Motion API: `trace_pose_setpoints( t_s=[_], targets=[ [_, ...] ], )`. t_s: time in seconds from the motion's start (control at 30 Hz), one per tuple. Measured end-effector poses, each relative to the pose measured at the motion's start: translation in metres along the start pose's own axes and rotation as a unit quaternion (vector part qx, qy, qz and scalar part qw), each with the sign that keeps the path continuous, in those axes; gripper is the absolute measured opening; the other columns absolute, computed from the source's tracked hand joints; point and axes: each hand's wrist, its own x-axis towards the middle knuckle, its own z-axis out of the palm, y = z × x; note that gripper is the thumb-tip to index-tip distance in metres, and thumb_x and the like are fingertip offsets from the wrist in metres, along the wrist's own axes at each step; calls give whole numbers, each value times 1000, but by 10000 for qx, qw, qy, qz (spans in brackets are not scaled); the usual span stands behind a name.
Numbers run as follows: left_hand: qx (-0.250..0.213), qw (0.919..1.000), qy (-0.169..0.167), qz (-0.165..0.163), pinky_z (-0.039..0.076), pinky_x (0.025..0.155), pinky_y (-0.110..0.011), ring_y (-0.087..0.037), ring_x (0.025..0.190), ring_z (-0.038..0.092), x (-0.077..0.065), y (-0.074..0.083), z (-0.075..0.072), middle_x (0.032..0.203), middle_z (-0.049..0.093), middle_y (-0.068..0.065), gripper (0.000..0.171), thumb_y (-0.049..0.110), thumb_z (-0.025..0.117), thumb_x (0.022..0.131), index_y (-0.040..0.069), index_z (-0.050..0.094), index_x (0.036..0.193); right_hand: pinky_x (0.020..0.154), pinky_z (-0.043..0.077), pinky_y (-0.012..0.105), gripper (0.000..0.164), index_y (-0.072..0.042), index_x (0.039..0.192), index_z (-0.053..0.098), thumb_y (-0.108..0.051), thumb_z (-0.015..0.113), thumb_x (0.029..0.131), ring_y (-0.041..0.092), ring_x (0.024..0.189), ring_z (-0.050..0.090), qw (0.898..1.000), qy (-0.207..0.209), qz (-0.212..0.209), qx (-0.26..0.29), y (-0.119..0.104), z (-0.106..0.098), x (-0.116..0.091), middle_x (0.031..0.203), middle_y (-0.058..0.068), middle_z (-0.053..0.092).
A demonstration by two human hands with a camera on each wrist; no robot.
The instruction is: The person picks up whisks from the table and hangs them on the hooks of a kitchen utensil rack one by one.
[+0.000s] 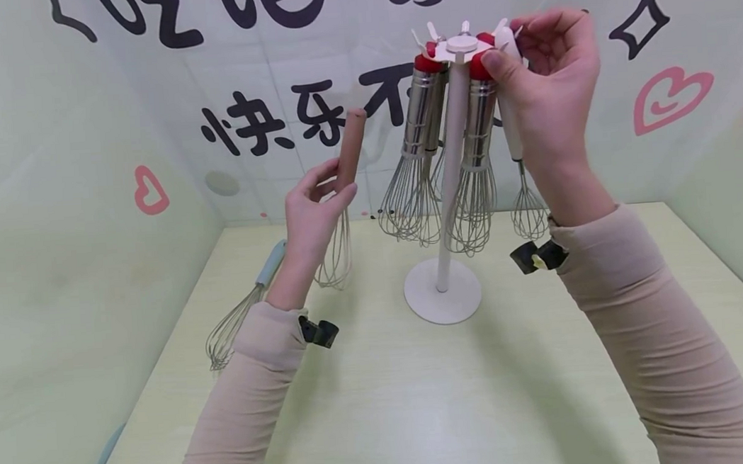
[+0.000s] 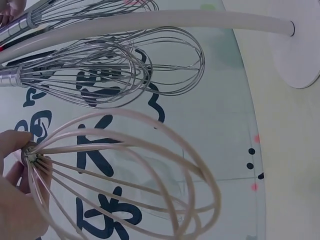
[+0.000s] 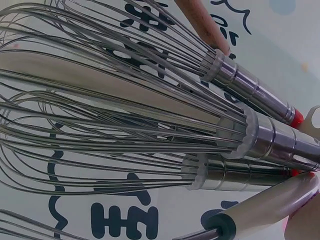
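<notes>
My left hand [image 1: 313, 218] grips a whisk with a brown handle [image 1: 351, 144], held upright with its wire loops down; in the left wrist view those pale loops [image 2: 200, 175] spread out below the fingers. On the right stands a white rack with a round base [image 1: 443, 309] and a hooked top [image 1: 462, 44]. Several whisks with steel handles [image 1: 481, 119] and red ends hang from it. My right hand [image 1: 557, 86] is at the top, pinching the end of a small white-handled whisk [image 1: 510, 128], its thumb right at a neighbouring red end.
Behind my left forearm, a whisk with a light blue handle [image 1: 272, 263] lies on the pale table [image 1: 389, 415]. A wall sheet [image 1: 310, 58] with dark lettering and pink hearts stands behind the rack. Something blue [image 1: 109, 450] shows at the table's left edge.
</notes>
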Motion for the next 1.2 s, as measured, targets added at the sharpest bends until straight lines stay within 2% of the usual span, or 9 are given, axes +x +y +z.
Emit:
trace_pose_setpoints(
  t_s=[0.4, 0.8, 1.03, 1.2],
  targets=[
    [-531, 9975, 19, 457, 54, 95, -26, -13, 102, 62, -9, 22, 13, 127, 60, -11, 46, 1, 69, 83, 5, 59, 128, 87, 47, 21, 30, -3, 97, 59, 12, 72, 74, 17, 91, 52, 9998, -23, -70, -168, 4, 4, -5, 97, 6, 56],
    [-506, 9967, -206, 607, 53, 96, -26, -13, 103, 61, -14, 28, 17, 127, 58, -13, 46, -1, 68, 84, 2, 58, 129, 87, 46, 20, 38, 1, 112, 60, 7, 72, 77, 17, 95, 50, 9994, -128, 50, -332, 8, 0, -4, 101, 5, 56],
    [-517, 9959, -246, 705, 53, 96, -26, -15, 104, 61, -15, 30, 20, 128, 59, -13, 45, -1, 68, 84, 2, 58, 128, 89, 46, 21, 34, -2, 109, 64, 2, 75, 77, 16, 96, 53, 9977, -141, 121, -651, 9, -3, -3, 101, 4, 59],
    [-550, 9953, -291, 741, 53, 96, -26, -15, 104, 62, -16, 34, 23, 128, 59, -13, 46, -1, 68, 84, 2, 58, 128, 86, 46, 21, 30, -4, 104, 65, 1, 76, 76, 17, 93, 52, 9976, -124, 219, -637, 8, -4, -2, 99, 4, 59]
  ],
)
